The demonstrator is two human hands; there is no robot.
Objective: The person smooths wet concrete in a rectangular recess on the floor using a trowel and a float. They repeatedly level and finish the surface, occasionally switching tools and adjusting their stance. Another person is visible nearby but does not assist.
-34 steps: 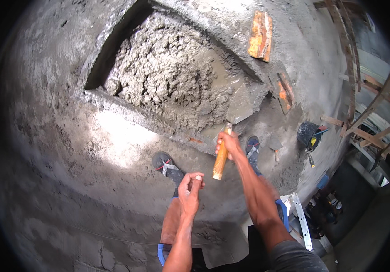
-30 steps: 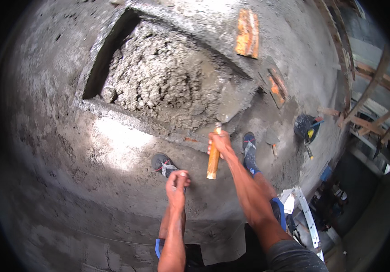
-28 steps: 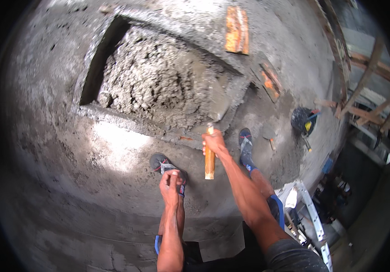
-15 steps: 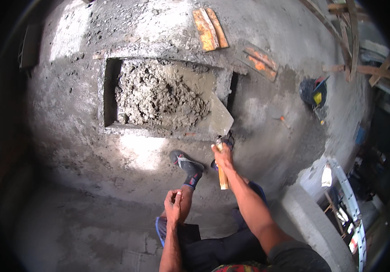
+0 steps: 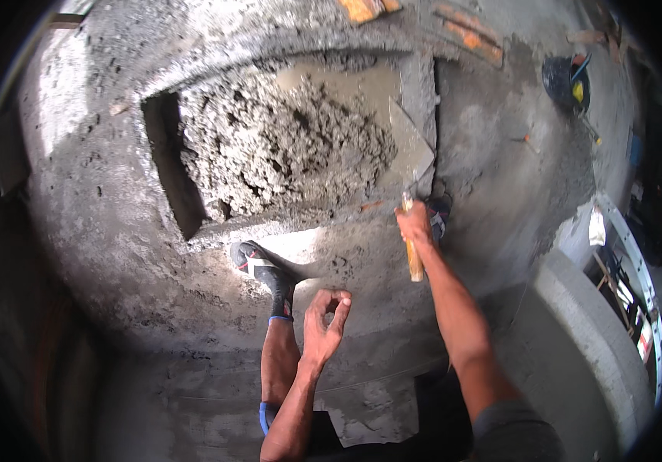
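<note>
My right hand [image 5: 415, 221] is wrapped round the wooden handle of a trowel [image 5: 410, 146]. The trowel's flat grey blade points away from me, over the right end of a shallow trough [image 5: 427, 88]. Inside the trough lies a lumpy heap of wet mortar [image 5: 284, 146], with thin, watery mix at its far right. My left hand [image 5: 326, 325] is raised in front of me, right of my left leg. Its fingers are loosely curled, with a gap to the thumb and nothing visible in them.
A dark bucket [image 5: 558, 81] with tools in it stands at the right. Stained boards [image 5: 469, 35] lie beyond the trough. A small orange-handled tool [image 5: 529, 144] is on the floor. A low concrete kerb [image 5: 600, 339] and a ladder [image 5: 639, 269] are at the lower right.
The view has shifted, so the trough looks larger and nearer. My left hand has come up and forward, its fingers loosening from a closer curl. My right hand still grips the trowel.
</note>
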